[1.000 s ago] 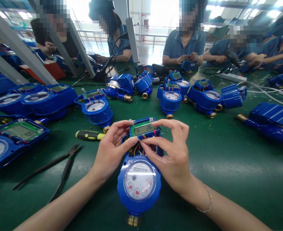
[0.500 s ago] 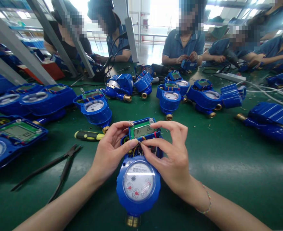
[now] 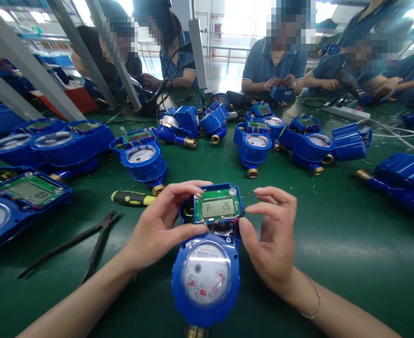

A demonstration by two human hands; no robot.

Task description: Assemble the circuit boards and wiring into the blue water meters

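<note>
In front of me stands a blue water meter [image 3: 207,277] with a round dial and a brass end toward me. Above its opened housing lies a green circuit board with a small display [image 3: 217,206], reading "A- 26". My left hand [image 3: 164,220] is closed on the board's left side, thumb along the lower edge and fingers at the upper corner. At the right edge, my right hand [image 3: 273,234] has its fingers apart, thumb and index fingertips close to the housing; whether they touch it I cannot tell. The wires under the board are mostly hidden.
Left of my hands lie pliers [image 3: 97,234] and a yellow-black screwdriver [image 3: 132,198]. Several other blue meters [image 3: 141,162] stand across the green table [image 3: 316,225]. White cables [image 3: 397,134] run at the right. Several people [image 3: 275,65] work on the far side.
My right hand has moved off the wires and to the right, its fingers opening. The display board has tilted flatter over the housing, its screen now fully visible. My left hand keeps its hold.
</note>
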